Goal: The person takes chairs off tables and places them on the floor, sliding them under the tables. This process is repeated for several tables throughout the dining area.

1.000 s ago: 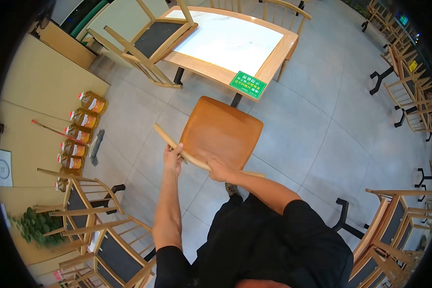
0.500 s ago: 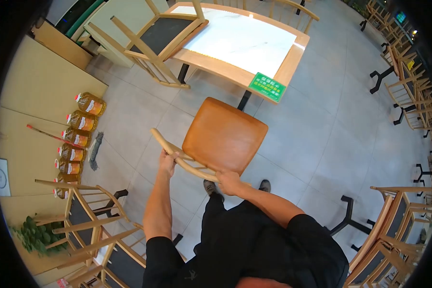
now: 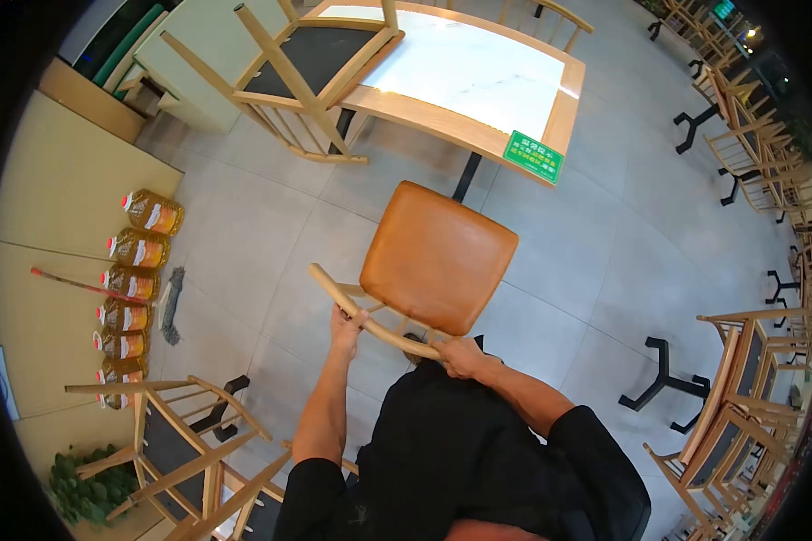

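Note:
A wooden chair point(image 3: 439, 259) with an orange-brown seat stands in front of me, its curved back rail toward my body. My left hand point(image 3: 347, 328) is closed around the left part of that rail. Farther right along the same rail, my right hand point(image 3: 461, 356) grips it, its fingers partly hidden. Beyond the seat is a wood-edged table point(image 3: 478, 77) with a white marble-look top. On its near right corner lies a green sign point(image 3: 534, 157) with white and yellow lettering. The chair's legs are mostly hidden beneath the seat.
An upturned chair point(image 3: 311, 68) rests on the table's left end. Several oil jugs point(image 3: 153, 213) line the left wall beside a grey mop head point(image 3: 173, 307). More upturned chairs point(image 3: 180, 442) stand at lower left, near a green plant point(image 3: 86, 487). Stacked chairs point(image 3: 740, 406) fill the right side.
The chair, still in both hands, sits slightly farther right and nearer my body in view. The camera view has shifted, and my shoes are now mostly covered.

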{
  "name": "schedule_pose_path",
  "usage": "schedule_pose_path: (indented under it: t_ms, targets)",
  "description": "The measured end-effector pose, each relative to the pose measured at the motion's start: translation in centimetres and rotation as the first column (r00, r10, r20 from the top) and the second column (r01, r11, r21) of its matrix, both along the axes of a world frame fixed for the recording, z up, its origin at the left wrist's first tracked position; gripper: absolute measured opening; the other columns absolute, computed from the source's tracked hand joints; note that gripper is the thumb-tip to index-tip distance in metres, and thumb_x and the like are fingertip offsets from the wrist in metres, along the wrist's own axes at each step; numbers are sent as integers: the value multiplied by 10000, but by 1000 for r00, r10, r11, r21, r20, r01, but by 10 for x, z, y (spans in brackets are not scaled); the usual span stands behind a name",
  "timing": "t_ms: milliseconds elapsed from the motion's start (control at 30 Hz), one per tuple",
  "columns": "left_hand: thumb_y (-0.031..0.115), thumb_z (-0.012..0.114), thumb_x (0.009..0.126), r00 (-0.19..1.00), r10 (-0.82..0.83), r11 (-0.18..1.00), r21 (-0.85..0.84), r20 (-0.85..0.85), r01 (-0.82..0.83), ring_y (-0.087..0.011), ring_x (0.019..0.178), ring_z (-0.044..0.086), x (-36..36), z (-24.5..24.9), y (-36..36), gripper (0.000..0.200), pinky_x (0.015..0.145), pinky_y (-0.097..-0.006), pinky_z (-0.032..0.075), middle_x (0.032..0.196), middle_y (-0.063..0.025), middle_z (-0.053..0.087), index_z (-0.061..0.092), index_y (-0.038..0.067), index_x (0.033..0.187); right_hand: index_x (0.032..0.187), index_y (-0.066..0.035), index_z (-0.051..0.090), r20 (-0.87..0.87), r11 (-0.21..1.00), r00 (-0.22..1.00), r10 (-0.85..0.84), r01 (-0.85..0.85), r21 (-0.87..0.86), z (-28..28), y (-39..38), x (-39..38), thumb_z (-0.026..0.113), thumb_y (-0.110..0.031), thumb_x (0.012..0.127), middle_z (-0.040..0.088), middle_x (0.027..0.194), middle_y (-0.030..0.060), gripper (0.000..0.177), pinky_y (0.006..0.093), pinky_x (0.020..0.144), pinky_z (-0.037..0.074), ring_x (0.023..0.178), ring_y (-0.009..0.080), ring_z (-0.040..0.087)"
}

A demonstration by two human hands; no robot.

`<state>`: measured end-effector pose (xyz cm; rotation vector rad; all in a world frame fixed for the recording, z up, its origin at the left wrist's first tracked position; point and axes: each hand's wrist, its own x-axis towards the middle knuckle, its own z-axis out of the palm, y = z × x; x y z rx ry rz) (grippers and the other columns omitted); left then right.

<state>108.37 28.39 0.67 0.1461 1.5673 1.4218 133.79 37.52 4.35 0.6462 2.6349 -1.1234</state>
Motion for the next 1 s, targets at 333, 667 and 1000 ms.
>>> schedule_pose_path:
  t_ms: [333,667,1000]
  targets:
    - [-2,587,741,1000,9,1000,-13,15,-9,-192,929,492,4,10,14,484,787,-372,448,1039,-62,454,331,95,1140,865,-95,498,32,997,997,-70,68,39,-13,9,8,532,-103,628,589,778,145,240,446,611,445,739,350,570]
    - [203,663,711,955,-278,945,-209,-101,252,-210,929,500,-10,23,14,555,714,-372,469,1033,-87,479,340,58,1138,890,-43,535,129,991,984,-122,115,62,-17,8,-10,526,-150,648,594,790,186,264,443,676,453,765,357,573]
    - [291,606,780,847,-511,829,-178,144,530,-206,926,544,-174,19,-9,565,775,-323,459,1046,-136,530,393,-43,1183,913,-115,583,493,986,855,-163,158,51,16,8,-38,514,-214,687,613,803,140,257,411,702,466,786,293,591]
